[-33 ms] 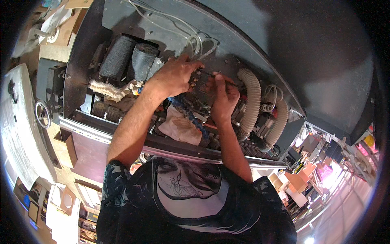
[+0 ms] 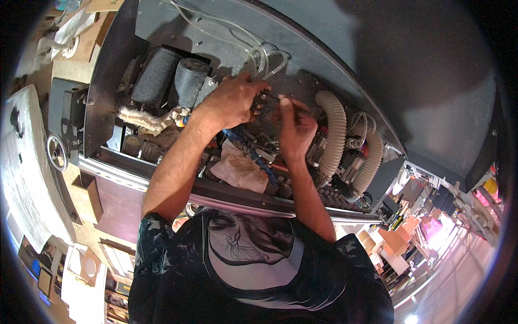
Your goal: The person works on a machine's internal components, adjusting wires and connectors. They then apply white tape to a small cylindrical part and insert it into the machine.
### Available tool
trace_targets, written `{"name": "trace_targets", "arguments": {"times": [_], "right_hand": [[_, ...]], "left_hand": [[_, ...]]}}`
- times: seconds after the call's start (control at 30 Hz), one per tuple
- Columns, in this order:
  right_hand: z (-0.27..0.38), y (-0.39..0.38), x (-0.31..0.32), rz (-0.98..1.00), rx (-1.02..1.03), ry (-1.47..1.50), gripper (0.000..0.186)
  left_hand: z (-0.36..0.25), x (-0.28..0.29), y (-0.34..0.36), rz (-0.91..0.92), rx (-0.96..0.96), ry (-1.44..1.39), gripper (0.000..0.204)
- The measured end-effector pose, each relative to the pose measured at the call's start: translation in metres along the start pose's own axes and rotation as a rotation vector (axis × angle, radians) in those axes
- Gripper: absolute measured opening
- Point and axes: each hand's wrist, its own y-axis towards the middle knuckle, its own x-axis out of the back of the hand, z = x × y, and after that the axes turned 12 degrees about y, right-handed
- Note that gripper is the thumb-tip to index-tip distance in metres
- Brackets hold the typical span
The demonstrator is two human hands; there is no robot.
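Observation:
My left hand reaches into an open machine housing. Its fingers are bent down over a dark fitting beside small brass-coloured parts; what they grip is hidden under the hand. Just to the right, my right hand is closed, thumb and fingers pinching a thin dark rod-like tool. The tool's far end points at the spot by my left fingertips; its exact kind is too small to tell. Clear thin tubes loop just beyond my left hand. A blue cable bundle runs below both hands.
A ribbed pale hose curves upward right of my right hand. Dark cylinders stand at the left inside the housing. A crumpled pale cloth lies near the front rail. A large dark lid rises at the right.
My right hand has turned slightly, its thumb shifting a little to the left with the thin tool. The left hand stays where it was.

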Motion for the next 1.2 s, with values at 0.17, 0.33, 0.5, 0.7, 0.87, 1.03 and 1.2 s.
{"name": "trace_targets", "arguments": {"times": [0.17,0.33,0.5,0.7,0.87,1.03,1.2], "right_hand": [[0.035,0.004,-0.012,0.161,0.396,-0.483,0.016],[0.008,0.002,0.018,-0.055,-0.154,0.242,0.027],[-0.04,0.006,0.037,-0.072,-0.481,0.721,0.029],[-0.054,0.007,0.036,-0.017,-0.561,0.907,0.03],[-0.032,-0.002,0.021,-0.078,-0.351,0.571,0.029],[0.006,0.003,-0.005,0.176,0.415,-0.333,0.018],[0.034,0.004,-0.006,0.123,0.466,-0.396,0.012]], "left_hand": [[0.0,0.0,-0.003,-0.009,0.043,-0.056,0.077],[-0.003,0.003,-0.004,0.001,0.028,0.006,0.076],[0.0,0.001,0.0,0.01,-0.006,-0.008,0.072],[0.004,-0.008,-0.001,-0.056,-0.042,0.043,0.074],[-0.006,0.005,-0.003,-0.005,0.041,-0.002,0.072],[0.001,-0.003,0.0,-0.003,0.032,-0.002,0.072],[-0.001,0.0,-0.002,-0.018,0.004,-0.004,0.073]]}}
